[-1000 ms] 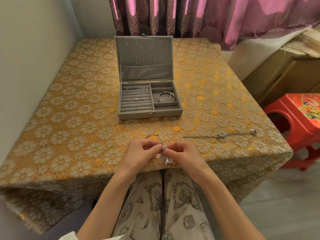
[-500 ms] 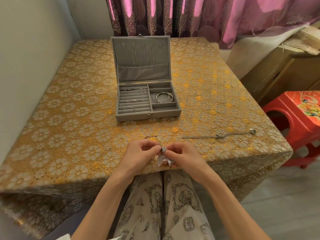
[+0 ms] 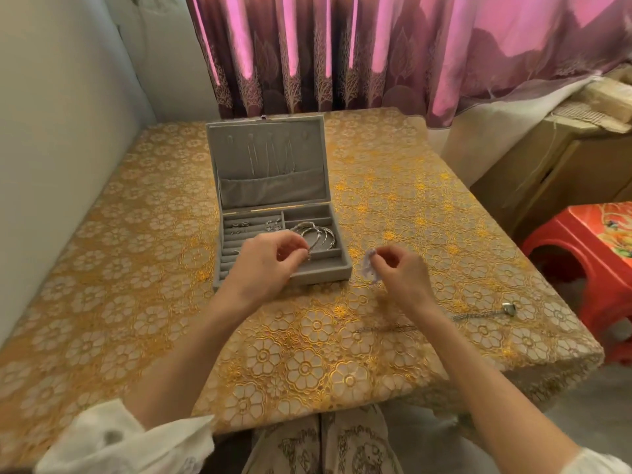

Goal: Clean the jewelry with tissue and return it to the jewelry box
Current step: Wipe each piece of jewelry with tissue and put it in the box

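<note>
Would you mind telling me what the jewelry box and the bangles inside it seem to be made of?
Jewelry box: grey velvet or suede-like fabric lining, judging by its matte, soft look; the core is hidden. Bangles: probably polished silver-coloured metal, since they glint brightly.

The open grey jewelry box [image 3: 273,213] stands lid-up. A silver bangle [image 3: 319,239] is over its right compartments. The crumpled white tissue [image 3: 371,268] hangs just right of it.

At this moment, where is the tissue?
In the head view the tissue is pinched in the right hand, held just right of the jewelry box and its front corner, above the gold tablecloth.
</note>
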Demonstrator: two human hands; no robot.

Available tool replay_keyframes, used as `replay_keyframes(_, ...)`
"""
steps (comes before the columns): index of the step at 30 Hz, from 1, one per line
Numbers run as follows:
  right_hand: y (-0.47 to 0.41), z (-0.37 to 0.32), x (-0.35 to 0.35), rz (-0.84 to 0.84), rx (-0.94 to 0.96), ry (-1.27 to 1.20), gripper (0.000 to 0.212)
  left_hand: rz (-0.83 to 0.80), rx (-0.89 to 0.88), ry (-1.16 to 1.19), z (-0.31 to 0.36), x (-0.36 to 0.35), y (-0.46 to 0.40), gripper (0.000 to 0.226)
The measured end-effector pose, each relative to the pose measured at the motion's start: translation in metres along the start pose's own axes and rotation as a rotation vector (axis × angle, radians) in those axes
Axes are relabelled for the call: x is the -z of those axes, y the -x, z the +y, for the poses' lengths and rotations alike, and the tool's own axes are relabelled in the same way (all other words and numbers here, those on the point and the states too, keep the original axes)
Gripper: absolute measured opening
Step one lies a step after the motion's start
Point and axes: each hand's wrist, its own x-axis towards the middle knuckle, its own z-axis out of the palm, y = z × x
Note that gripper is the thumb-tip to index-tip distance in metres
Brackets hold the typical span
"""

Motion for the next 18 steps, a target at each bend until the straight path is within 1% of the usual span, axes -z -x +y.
replay_keyframes(3, -0.026, 0.015, 0.0, 0.041, -0.01, 0.121, 0.016, 0.005, -0.037, -0.146, -0.01, -0.008, -0.03, 0.011)
replay_keyframes(5, -0.032, 0.026, -0.001, 0.044, -0.014, 0.138, 0.015, -0.018, -0.061, -0.227, -0.016, -0.015, -0.043, 0.014)
replay_keyframes(9, -0.033, 0.036, -0.005, 0.097, 0.054, 0.17, 0.012, -0.091, -0.12, -0.385, -0.025, -0.027, -0.058, 0.017)
replay_keyframes(13, -0.034, 0.039, -0.007, 0.116, 0.1, 0.167, 0.009, -0.111, -0.132, -0.408, -0.031, -0.027, -0.063, 0.017)
replay_keyframes(18, -0.032, 0.039, -0.006, 0.117, 0.137, 0.163, 0.007, -0.202, -0.121, -0.435, -0.031, -0.027, -0.063, 0.02)
